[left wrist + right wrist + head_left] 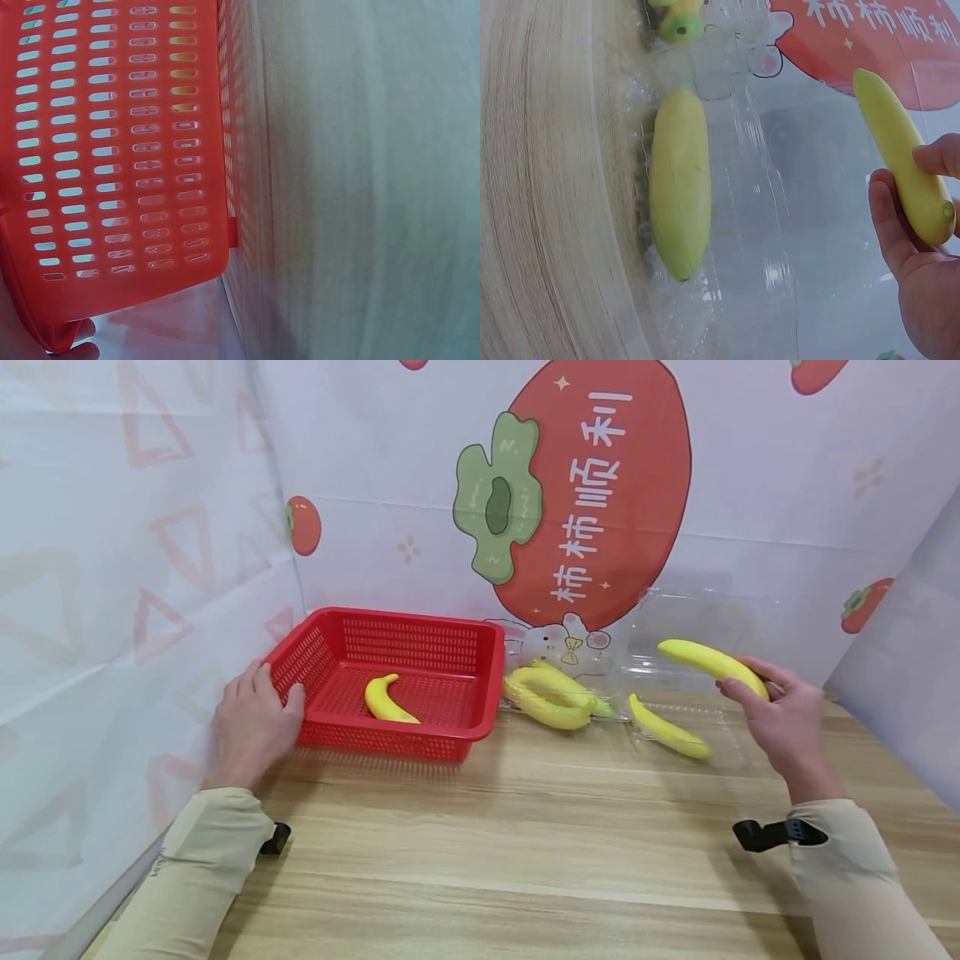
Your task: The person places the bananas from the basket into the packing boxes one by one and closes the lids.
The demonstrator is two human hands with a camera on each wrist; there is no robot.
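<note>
At the left end of a red slotted basket (pixel 405 742), my left hand (pixel 255 718) grips the rim, thumb toward the near corner. The left wrist view shows the basket wall (pixel 124 296) close up, with fingertips (pixel 84 351) past its rim. One yellow banana (pixel 386 700) lies inside the basket. My right hand (pixel 791 714) holds another banana (pixel 705 660) by one end, between thumb and fingers, raised above the table. Below it, a banana (pixel 680 184) lies in a clear plastic clamshell box (pixel 780 225), in the right wrist view.
Several more bananas (pixel 551 697) lie to the left, between the basket and that single banana. The box's transparent lid (pixel 697 618) stands up against the printed backdrop (pixel 360 460). A white sheet (pixel 112 610) hangs along the left side of the wooden table (pixel 525 860).
</note>
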